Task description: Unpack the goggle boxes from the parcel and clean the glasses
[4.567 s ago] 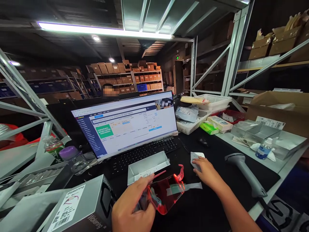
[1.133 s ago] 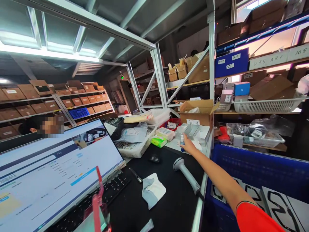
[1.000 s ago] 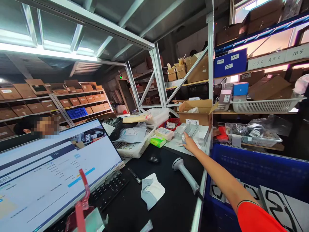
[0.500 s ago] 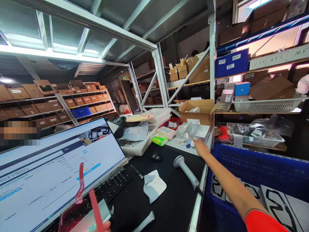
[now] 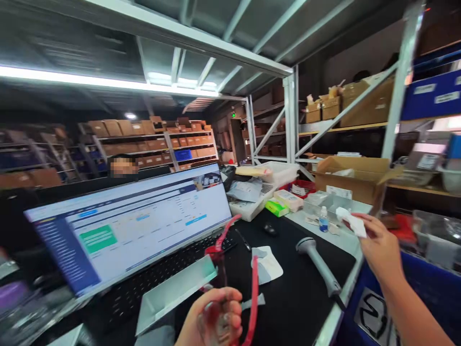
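Observation:
My left hand (image 5: 218,317) is low in the middle, fingers curled around a pair of red-framed glasses (image 5: 254,293). Their two red temples stick up apart from each other, and the hand hides part of the front. On the right, my right hand (image 5: 383,247) pinches a crumpled white tissue (image 5: 353,223) above the desk's edge. A small clear bottle (image 5: 323,220) with a blue label stands just left of the tissue. Left of my left hand lies an open white box (image 5: 176,293), in front of the keyboard (image 5: 151,283).
On the black desk mat lie a grey barcode scanner (image 5: 319,266), a mouse (image 5: 270,229), a pen (image 5: 243,239) and a grey-white cloth or paper piece (image 5: 268,264). A monitor (image 5: 137,230) stands left. Farther back are a tissue pack (image 5: 276,207) and a cardboard box (image 5: 355,178). Another person's head shows behind the monitor.
My right hand has come back from beside the bottle and lifted the white tissue. My left hand has risen further into view with the glasses. The whole view has turned left.

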A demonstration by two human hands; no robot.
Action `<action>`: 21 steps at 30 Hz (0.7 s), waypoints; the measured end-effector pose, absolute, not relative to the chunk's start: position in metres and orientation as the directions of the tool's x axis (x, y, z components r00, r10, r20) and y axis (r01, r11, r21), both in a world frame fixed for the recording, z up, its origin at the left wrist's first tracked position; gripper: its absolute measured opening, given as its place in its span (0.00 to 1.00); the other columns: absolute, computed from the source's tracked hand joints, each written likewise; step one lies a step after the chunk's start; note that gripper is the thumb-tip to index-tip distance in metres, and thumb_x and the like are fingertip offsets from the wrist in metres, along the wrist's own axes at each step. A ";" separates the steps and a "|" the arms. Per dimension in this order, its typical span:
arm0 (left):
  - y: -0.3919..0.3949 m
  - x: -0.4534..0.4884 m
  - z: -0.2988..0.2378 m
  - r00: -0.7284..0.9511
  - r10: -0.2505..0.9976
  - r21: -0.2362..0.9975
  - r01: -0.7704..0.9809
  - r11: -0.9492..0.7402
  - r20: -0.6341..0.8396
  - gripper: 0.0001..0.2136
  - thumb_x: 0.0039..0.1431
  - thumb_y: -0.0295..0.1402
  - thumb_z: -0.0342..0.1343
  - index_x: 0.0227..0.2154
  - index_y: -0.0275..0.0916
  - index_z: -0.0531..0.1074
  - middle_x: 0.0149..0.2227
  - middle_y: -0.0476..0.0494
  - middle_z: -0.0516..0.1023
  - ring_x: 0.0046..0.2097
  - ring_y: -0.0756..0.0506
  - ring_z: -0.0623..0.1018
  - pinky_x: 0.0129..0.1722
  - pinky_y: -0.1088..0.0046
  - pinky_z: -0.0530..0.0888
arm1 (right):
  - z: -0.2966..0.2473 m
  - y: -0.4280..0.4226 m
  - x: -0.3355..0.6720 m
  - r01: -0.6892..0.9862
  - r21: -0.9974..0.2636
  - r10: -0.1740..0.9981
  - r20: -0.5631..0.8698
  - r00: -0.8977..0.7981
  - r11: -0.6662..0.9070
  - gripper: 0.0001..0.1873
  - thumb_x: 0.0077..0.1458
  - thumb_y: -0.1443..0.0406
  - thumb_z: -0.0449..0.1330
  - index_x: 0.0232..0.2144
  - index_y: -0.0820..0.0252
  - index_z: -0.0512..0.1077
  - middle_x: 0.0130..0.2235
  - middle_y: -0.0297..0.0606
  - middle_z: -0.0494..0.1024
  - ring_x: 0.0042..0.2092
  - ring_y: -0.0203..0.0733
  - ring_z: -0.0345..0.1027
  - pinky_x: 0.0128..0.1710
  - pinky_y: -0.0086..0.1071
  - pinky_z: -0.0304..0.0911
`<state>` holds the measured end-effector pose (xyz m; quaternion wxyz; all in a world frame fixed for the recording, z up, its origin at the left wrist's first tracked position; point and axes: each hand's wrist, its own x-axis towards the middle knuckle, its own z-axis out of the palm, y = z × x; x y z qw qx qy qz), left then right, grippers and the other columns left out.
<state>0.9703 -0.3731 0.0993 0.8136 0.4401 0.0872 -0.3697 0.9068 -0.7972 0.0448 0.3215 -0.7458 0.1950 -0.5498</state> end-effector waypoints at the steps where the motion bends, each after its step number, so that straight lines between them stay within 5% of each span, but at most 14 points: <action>1: -0.372 0.967 0.099 0.709 -0.530 0.649 0.680 0.341 -0.465 0.06 0.54 0.26 0.60 0.26 0.28 0.78 0.22 0.41 0.78 0.21 0.47 0.77 0.23 0.73 0.74 | 0.051 -0.773 0.898 0.159 -0.664 -0.563 0.717 0.411 -0.730 0.20 0.56 0.49 0.58 0.41 0.51 0.80 0.50 0.43 0.77 0.53 0.57 0.71 0.55 0.52 0.67; 4: -0.363 0.958 0.092 0.690 -0.560 0.651 0.690 0.317 -0.458 0.07 0.55 0.28 0.59 0.27 0.29 0.78 0.22 0.41 0.78 0.22 0.47 0.77 0.22 0.76 0.72 | 0.069 -0.697 0.884 0.500 -0.670 -0.154 0.668 0.728 -0.549 0.23 0.66 0.51 0.48 0.55 0.44 0.76 0.62 0.42 0.68 0.59 0.57 0.67 0.54 0.51 0.69; 7: -0.350 0.950 0.085 0.689 -0.570 0.661 0.684 0.309 -0.447 0.07 0.53 0.30 0.60 0.27 0.29 0.78 0.23 0.42 0.79 0.23 0.48 0.77 0.24 0.77 0.72 | 0.084 -0.629 0.895 0.583 -0.672 0.099 0.613 0.784 -0.458 0.22 0.70 0.54 0.44 0.54 0.42 0.76 0.58 0.42 0.71 0.57 0.51 0.70 0.55 0.47 0.70; 11: -0.338 0.944 0.078 0.681 -0.606 0.647 0.686 0.333 -0.410 0.09 0.53 0.30 0.58 0.28 0.27 0.78 0.22 0.42 0.79 0.21 0.49 0.77 0.23 0.76 0.72 | 0.095 -0.557 0.933 0.790 -0.450 0.166 0.817 0.553 -0.416 0.10 0.65 0.63 0.60 0.44 0.48 0.80 0.44 0.40 0.79 0.45 0.41 0.76 0.43 0.32 0.75; 16: -0.329 0.949 0.078 0.659 -0.665 0.623 0.695 0.359 -0.352 0.10 0.46 0.31 0.59 0.26 0.25 0.78 0.20 0.42 0.78 0.20 0.49 0.77 0.22 0.77 0.72 | 0.098 -0.503 0.962 0.841 -0.016 0.320 0.921 0.223 -0.540 0.18 0.65 0.74 0.56 0.53 0.58 0.75 0.46 0.45 0.80 0.48 0.44 0.74 0.46 0.37 0.74; 21: -0.324 0.956 0.082 0.719 -0.621 0.688 0.622 0.374 -0.313 0.11 0.42 0.33 0.59 0.23 0.27 0.78 0.16 0.45 0.75 0.16 0.50 0.72 0.19 0.76 0.70 | 0.106 -0.484 0.973 0.846 -0.085 0.318 0.904 0.288 -0.526 0.21 0.66 0.72 0.56 0.59 0.58 0.69 0.45 0.44 0.80 0.46 0.43 0.73 0.44 0.36 0.75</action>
